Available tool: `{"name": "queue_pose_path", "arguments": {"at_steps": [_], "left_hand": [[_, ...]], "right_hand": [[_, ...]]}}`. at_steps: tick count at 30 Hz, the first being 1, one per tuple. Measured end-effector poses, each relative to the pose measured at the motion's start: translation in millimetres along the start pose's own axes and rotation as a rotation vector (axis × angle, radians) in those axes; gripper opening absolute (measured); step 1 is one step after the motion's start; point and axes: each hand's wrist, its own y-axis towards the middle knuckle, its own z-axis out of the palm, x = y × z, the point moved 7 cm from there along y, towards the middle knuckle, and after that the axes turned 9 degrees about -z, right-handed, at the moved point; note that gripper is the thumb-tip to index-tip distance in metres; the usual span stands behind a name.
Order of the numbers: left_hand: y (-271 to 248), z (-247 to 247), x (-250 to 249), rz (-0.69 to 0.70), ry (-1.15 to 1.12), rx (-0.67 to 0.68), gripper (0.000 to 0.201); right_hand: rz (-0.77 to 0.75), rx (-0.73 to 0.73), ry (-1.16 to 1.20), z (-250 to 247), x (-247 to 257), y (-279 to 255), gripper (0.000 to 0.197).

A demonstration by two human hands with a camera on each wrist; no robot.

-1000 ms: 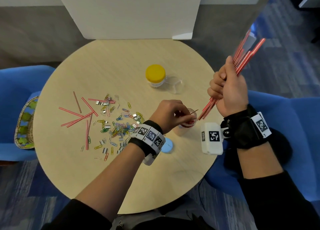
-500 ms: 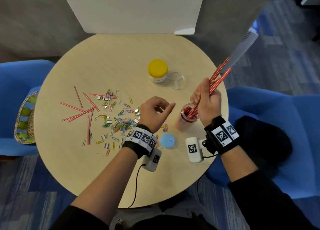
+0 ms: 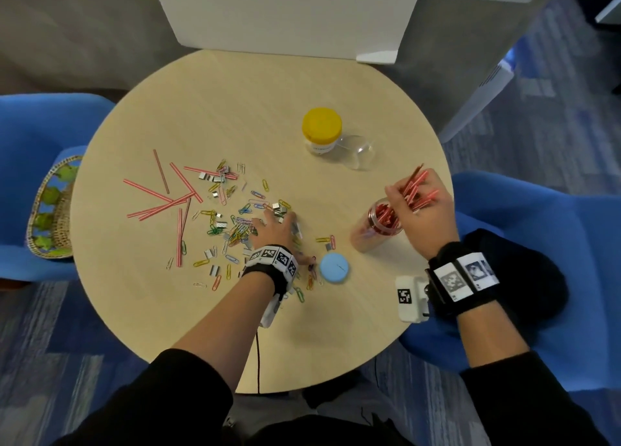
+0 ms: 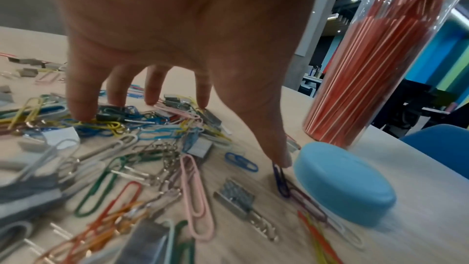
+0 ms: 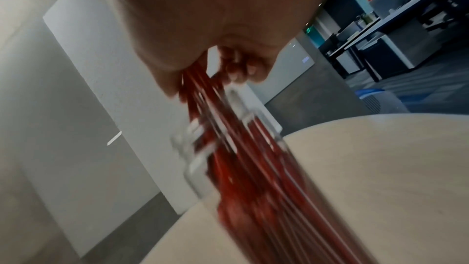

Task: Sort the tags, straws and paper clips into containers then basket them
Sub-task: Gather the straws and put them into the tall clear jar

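A person sits at a round, light-wood table [image 3: 235, 109], seen from above w/ both forearms reaching in. The right hand [image 3: 425, 210] grips a bunch of red straws [image 3: 415, 188], fingers curled round them, lower ends going into the mouth of a tall clear jar [image 3: 376, 227] that stands upright near the table's right edge, already packed w/ red straws. In the right wrist view the fingers [image 5: 238, 67] are closed on the bundle just above the jar rim (picture is blurred).

The left hand [image 3: 274, 232] is spread over the table's middle, fingers straight and pointing down, fingertips [image 4: 81, 111] pressing into a heap of coloured paper clips [image 3: 235, 230] mixed w/ small silver tags [image 3: 215, 176]; it grips nothing. The thumb tip touches a dark blue clip just beside a round blue lid [image 3: 334, 267], which lies flat on the table, between the left wrist and the straw jar.

More red straws [image 3: 168, 197] lie loose, criss-crossed, on the table's left part, apart from the clip heap's centre. Toward the far side stands a small jar w/ a yellow lid [image 3: 322, 126], and touching it on the right a clear, open container [image 3: 356, 151]. A woven basket [image 3: 50, 210] rests on a blue chair [image 3: 30, 143] off the table's left edge. Another blue chair is to the right.
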Motion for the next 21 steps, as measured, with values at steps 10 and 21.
{"name": "queue_pose_path", "arguments": {"at_steps": [10,21], "left_hand": [[3.8,-4.7,-4.9,0.016,0.042,0.044,0.114],[4.7,-6.6,-7.2,0.014,0.078,0.057,0.111]], "right_hand": [[-0.120,0.137,-0.282,-13.0,19.3,4.9,0.014],[-0.084,0.192,-0.334,-3.3,18.7,8.6,0.015]]}}
